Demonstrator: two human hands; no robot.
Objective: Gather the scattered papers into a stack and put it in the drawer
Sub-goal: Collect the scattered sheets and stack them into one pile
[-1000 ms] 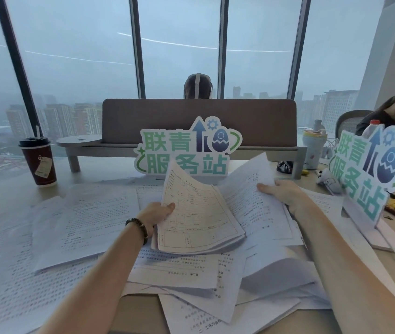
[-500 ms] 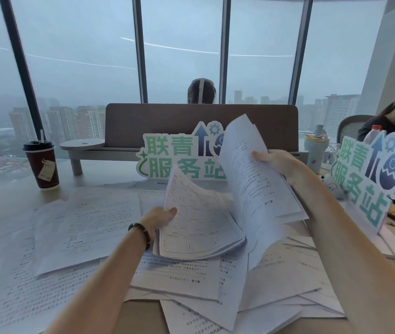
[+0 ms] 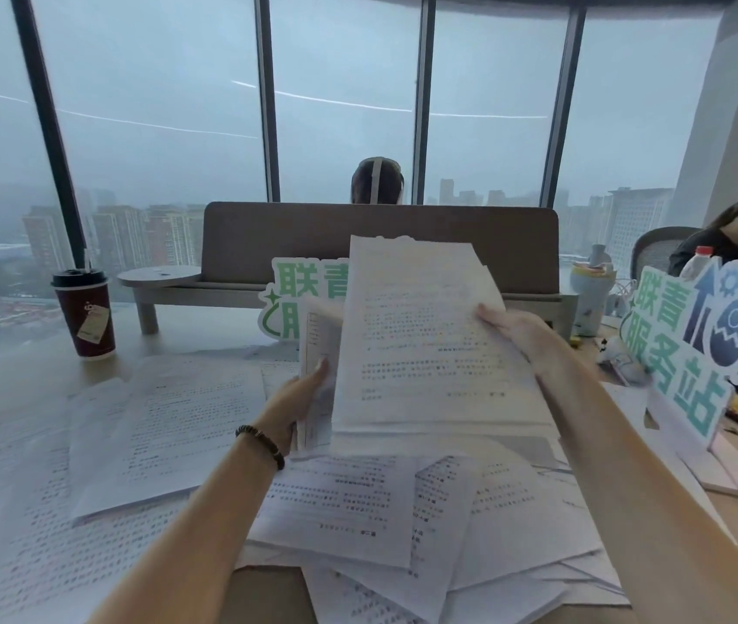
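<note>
Sheets of white printed paper (image 3: 340,502) lie scattered and overlapping across the near part of the pale wooden desk (image 3: 11,367), some reaching its front edge. Above them, the left hand (image 3: 297,400), a dark beaded bracelet (image 3: 261,443) on its wrist, grips the left edge of a raised bundle of printed pages (image 3: 317,353), fingers curled round it. The right hand (image 3: 516,328) pinches the right edge of a thicker sheaf of white text pages (image 3: 421,349), held just in front of that bundle and overlapping it. Farther back stand a green-lettered cardboard sign (image 3: 290,299), partly hidden by the pages, a second one (image 3: 691,349) to the right, and a dark red lidded paper cup (image 3: 85,313) at the left. No drawer shows.
</note>
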